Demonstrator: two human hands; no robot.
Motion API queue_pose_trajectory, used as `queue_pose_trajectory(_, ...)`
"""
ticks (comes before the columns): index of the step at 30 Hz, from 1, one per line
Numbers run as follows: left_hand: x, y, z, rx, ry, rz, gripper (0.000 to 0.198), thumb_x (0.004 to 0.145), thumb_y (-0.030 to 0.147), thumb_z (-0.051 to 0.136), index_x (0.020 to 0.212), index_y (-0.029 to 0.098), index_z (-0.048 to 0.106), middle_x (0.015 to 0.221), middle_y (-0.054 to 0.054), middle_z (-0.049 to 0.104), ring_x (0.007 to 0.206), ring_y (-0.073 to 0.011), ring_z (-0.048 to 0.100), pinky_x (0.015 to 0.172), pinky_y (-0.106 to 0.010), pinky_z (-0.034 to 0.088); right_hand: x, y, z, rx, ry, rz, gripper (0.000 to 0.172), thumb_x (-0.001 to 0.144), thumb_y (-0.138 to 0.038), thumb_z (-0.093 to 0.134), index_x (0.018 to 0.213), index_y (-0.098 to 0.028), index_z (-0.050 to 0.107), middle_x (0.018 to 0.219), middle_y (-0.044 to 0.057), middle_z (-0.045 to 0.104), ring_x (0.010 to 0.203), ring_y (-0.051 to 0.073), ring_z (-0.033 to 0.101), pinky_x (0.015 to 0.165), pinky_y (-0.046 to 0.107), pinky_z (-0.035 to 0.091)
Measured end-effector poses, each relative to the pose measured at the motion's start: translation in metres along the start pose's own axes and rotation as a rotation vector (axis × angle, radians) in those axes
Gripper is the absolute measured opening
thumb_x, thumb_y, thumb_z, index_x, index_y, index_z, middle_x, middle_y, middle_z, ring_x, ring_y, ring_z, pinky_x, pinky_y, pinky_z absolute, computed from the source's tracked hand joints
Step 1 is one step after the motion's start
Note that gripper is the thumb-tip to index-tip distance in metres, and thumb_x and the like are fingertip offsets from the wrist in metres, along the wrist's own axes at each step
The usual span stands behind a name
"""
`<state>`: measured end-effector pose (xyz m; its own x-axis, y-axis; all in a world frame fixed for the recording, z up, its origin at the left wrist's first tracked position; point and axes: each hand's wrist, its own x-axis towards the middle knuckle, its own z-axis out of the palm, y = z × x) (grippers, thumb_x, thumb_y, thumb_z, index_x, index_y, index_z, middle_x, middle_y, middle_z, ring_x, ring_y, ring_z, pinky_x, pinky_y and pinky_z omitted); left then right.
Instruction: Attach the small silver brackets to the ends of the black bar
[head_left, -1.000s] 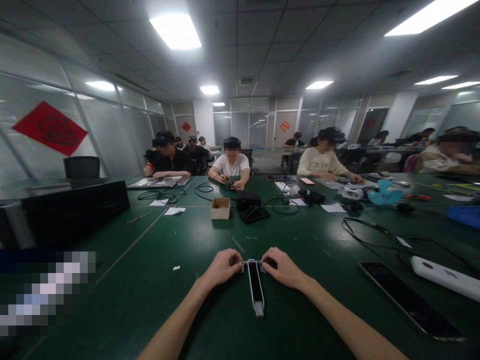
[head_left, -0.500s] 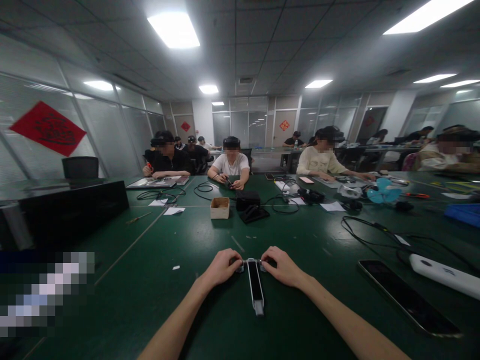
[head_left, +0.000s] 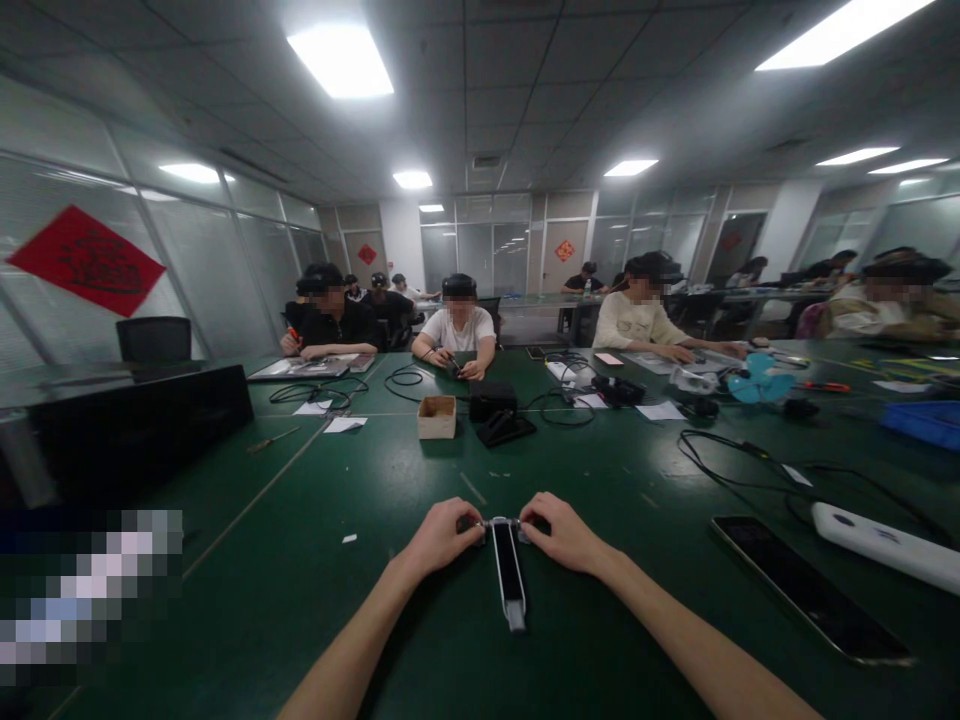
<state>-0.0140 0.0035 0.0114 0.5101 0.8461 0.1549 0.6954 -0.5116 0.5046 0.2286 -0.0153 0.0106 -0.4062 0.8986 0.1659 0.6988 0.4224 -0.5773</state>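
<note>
Look at that: left hand [head_left: 442,535] and right hand [head_left: 559,533] pinched, it seemed, either end of the slim T-shaped part [head_left: 508,572]; one slipped grip risked dropping it on the green workbench [head_left: 300,640]!

A long dark-green workbench [head_left: 300,480] is carrying a flat black tablet [head_left: 810,590] and white plastic power strip [head_left: 877,545] near right, and an open cardboard box [head_left: 436,416] far ahead.

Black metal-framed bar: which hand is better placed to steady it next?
Probably right: the right hand wraps further over the bar, though the left hand touches it too.
</note>
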Motion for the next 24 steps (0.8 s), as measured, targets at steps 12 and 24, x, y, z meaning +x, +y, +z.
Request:
queue_pose_trajectory(12,-0.001,0.002,-0.003,-0.001,-0.012,0.042,0.020,0.089,0.031,0.051,0.090,0.018,0.066,0.088,-0.003,0.061,0.080,-0.0152,0.054,0.071,-0.025,0.041,0.000,0.001,0.001,0.008,-0.009,0.006,0.018,0.087,-0.033,0.050,0.090,-0.020,0.061,0.096,0.004,0.057,0.086,0.016,0.053,0.075,0.031,0.046)
queue_pose_trajectory(24,0.002,-0.007,0.005,0.024,-0.021,0.083,0.027,0.093,0.032,0.043,0.091,0.018,0.067,0.091,-0.005,0.061,0.082,-0.0160,0.055,0.076,-0.025,0.042,0.002,0.006,0.004,0.006,-0.003,-0.020,0.019,0.087,-0.035,0.050,0.089,-0.020,0.062,0.093,0.004,0.057,0.085,0.016,0.052,0.075,0.031,0.045)
